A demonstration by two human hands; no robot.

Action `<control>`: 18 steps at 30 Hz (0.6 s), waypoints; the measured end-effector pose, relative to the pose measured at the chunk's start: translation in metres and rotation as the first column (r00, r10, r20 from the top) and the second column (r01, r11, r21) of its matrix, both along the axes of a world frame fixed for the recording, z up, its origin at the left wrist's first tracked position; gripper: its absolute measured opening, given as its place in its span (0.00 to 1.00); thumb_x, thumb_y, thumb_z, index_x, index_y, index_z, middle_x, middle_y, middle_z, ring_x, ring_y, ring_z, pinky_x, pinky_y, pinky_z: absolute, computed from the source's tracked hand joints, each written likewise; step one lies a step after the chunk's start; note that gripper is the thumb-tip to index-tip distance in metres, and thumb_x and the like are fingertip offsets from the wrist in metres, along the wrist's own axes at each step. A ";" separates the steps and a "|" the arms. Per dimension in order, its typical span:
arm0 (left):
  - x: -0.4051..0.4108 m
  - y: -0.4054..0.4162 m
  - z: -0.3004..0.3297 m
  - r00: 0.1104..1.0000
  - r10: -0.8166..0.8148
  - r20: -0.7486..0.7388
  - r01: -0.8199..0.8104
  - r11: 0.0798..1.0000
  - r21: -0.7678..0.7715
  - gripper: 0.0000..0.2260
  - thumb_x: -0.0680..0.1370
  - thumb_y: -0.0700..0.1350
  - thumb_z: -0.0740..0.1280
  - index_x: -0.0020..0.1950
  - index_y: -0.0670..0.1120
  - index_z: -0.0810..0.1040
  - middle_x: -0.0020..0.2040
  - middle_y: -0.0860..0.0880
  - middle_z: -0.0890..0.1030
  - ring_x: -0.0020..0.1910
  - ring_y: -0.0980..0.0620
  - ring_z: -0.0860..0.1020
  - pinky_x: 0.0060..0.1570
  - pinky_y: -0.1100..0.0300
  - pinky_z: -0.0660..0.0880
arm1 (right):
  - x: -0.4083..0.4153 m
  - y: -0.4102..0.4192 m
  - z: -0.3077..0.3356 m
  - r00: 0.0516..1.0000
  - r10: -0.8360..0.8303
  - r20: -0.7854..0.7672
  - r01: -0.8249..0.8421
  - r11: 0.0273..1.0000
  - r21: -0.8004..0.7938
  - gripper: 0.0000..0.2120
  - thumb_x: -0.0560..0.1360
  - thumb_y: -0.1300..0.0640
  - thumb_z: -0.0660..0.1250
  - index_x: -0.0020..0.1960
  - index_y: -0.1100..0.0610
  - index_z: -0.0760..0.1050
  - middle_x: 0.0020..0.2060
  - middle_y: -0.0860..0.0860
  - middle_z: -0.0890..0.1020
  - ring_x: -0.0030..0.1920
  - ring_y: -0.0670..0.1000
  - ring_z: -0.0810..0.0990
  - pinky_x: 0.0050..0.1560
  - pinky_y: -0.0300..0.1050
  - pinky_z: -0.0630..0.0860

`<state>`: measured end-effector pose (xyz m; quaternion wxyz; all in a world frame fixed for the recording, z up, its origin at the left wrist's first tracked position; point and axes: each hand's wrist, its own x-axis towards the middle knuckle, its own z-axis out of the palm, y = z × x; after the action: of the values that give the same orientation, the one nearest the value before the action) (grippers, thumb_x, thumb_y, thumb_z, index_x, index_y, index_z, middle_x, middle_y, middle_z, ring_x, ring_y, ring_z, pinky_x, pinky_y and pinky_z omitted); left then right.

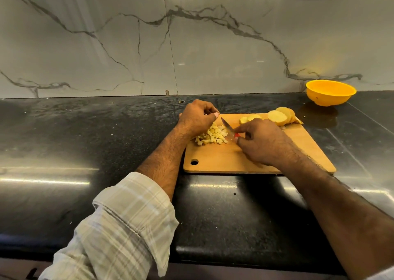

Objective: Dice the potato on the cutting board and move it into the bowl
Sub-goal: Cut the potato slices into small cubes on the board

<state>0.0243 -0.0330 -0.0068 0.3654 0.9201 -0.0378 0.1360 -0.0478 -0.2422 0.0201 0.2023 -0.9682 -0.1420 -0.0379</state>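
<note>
The potato is in two states on the wooden cutting board [255,160]: a heap of small diced pieces [212,136] lies toward the board's left side, and a row of thick round slices [279,116] leans together at the far right corner, with a couple of smaller slices [249,118] lying flat just left of them. The left hand [197,117] hovers over the far edge of the diced heap, its fingers curled in with thumb and forefinger brought together; whether they pinch a bit of potato I cannot tell. The right hand [259,143] rests on the board just right of the heap and grips a small knife [229,128] by its red handle, the blade slanting up and away toward the left hand, its tip beside the dice. The yellow bowl [330,93] stands on the black counter [85,143] well off to the right, against the marble-veined wall [106,34], and I see nothing in the part of it that shows. The left arm wears a rolled plaid sleeve [119,226].
</note>
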 end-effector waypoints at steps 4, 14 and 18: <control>0.002 -0.006 -0.001 0.999 -0.041 0.027 0.037 0.992 0.118 0.08 0.74 0.63 0.67 0.46 0.63 0.82 0.45 0.65 0.83 0.50 0.61 0.81 0.61 0.36 0.76 | 0.007 -0.031 0.012 0.995 -0.052 0.082 0.032 0.974 0.225 0.12 0.81 0.49 0.71 0.63 0.49 0.83 0.44 0.49 0.86 0.42 0.47 0.83 0.46 0.51 0.84; -0.025 -0.066 -0.002 0.974 -0.224 -0.024 0.219 0.917 0.332 0.17 0.76 0.67 0.71 0.56 0.57 0.84 0.52 0.61 0.82 0.58 0.58 0.77 0.69 0.40 0.63 | 0.029 -0.064 0.005 0.952 -0.305 -0.031 0.294 0.880 0.374 0.06 0.76 0.61 0.67 0.48 0.54 0.83 0.41 0.52 0.86 0.33 0.52 0.85 0.35 0.48 0.82; -0.026 -0.087 -0.002 0.981 -0.192 -0.026 0.184 0.879 0.440 0.25 0.72 0.75 0.68 0.54 0.57 0.83 0.50 0.60 0.79 0.59 0.55 0.74 0.68 0.37 0.61 | 0.029 -0.066 0.007 0.916 -0.396 0.069 0.339 0.853 0.398 0.05 0.76 0.55 0.69 0.49 0.52 0.83 0.45 0.52 0.86 0.39 0.54 0.85 0.43 0.51 0.84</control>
<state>-0.0012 -0.1205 -0.0084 0.1590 0.9695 -0.1599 0.0961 -0.0190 -0.3080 0.0270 0.3624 -0.9146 0.0414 -0.1746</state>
